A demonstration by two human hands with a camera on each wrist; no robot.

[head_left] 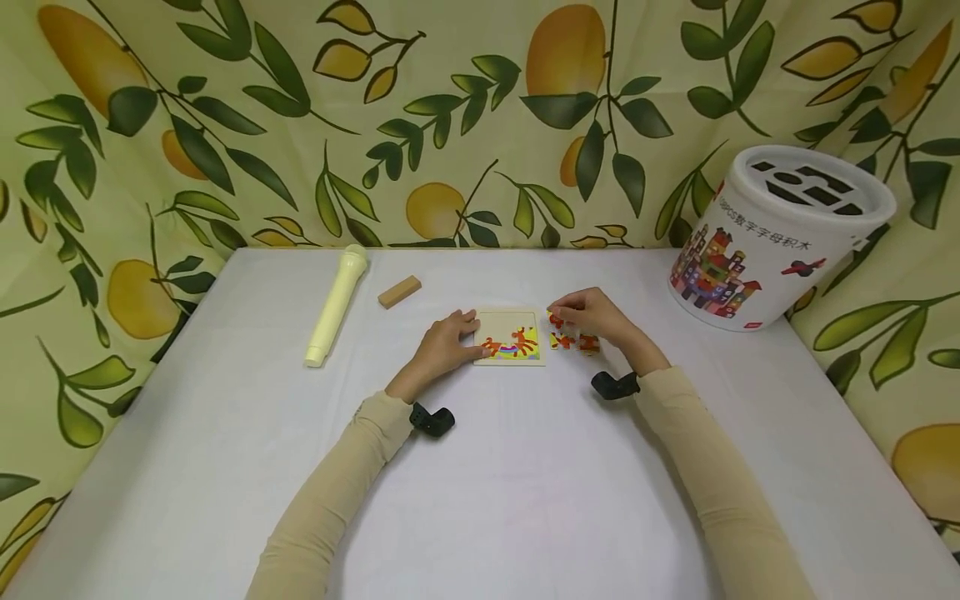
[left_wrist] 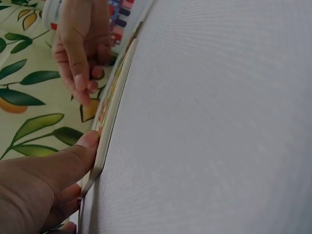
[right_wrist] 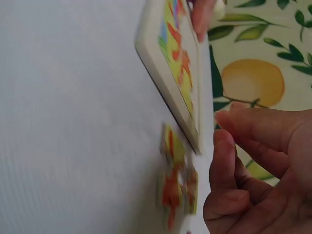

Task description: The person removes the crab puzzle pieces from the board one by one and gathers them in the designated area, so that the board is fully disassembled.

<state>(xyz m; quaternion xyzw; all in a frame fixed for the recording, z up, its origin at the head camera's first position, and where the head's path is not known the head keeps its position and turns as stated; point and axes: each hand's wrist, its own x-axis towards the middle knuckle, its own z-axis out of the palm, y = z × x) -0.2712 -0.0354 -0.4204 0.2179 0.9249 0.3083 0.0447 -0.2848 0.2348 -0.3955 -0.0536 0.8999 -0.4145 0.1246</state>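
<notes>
A square wooden puzzle tray [head_left: 506,323] lies on the table, with brightly coloured pieces [head_left: 517,343] filling its near part. My left hand [head_left: 442,346] holds the tray's left side, the thumb pressing the near rim in the left wrist view and the other fingers round the corner. Right of the tray are a few loose puzzle pieces [head_left: 562,342] in red and yellow. Over them hovers my right hand [head_left: 596,317], fingers bent and thumb close to the index finger. In the right wrist view nothing shows between these fingertips, and the loose pieces [right_wrist: 170,190] lie beside them.
Back left, a pale yellow toy microphone [head_left: 336,308] lies beside a small wooden block [head_left: 400,292]. A large white bucket [head_left: 742,250] with a slotted lid stands at the back right. Fruit-patterned cloth [head_left: 450,125] hangs behind the white table [head_left: 495,483].
</notes>
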